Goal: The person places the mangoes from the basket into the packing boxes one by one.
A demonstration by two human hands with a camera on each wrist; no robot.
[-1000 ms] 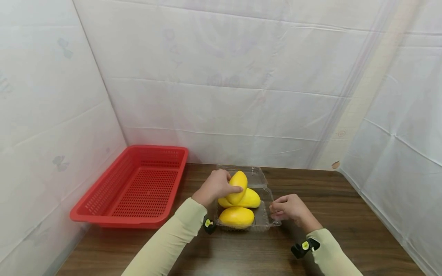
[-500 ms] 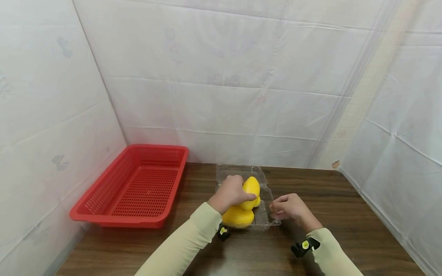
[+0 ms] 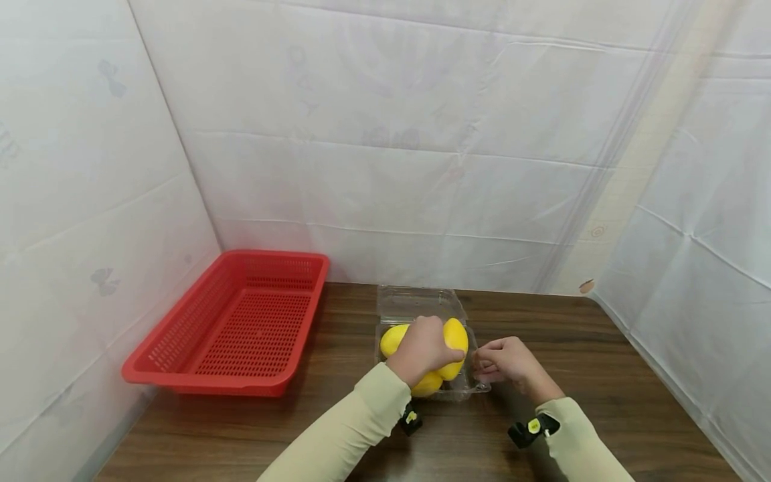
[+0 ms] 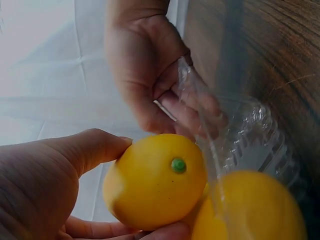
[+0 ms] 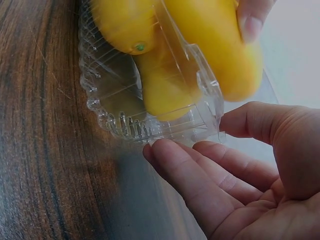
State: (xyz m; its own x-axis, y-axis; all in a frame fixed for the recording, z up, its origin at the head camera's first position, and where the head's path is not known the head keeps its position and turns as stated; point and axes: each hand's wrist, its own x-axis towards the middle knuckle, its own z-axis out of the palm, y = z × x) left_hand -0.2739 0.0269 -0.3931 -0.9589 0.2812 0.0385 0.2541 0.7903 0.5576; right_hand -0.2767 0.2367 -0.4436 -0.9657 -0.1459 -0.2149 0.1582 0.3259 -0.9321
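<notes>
My left hand (image 3: 423, 346) grips a yellow mango (image 3: 456, 340), thumb on one side and fingers round the other. Its green stem spot faces the left wrist camera. The mango is tilted over the right part of a clear plastic clamshell container (image 3: 480, 386), whose lid (image 3: 415, 301) lies folded back. Two more mangoes sit in the container: one at the back left (image 3: 393, 340), one at the front (image 3: 427, 384), both partly hidden by my left hand. My right hand (image 3: 512, 363) pinches the container's right side near its front corner, thumb at the rim (image 5: 212, 95) and fingers outside.
A red plastic basket (image 3: 320, 294) with slotted walls and nothing in it stands left of the container. Both stand on a dark wood-grain table (image 3: 542, 321). White sheeting (image 3: 385, 187) rises behind the table and along both sides.
My left hand has carried its mango right and slightly lower, from above the back mango to the container's right part. The back-left mango shows again beside the hand. My right hand has stayed put.
</notes>
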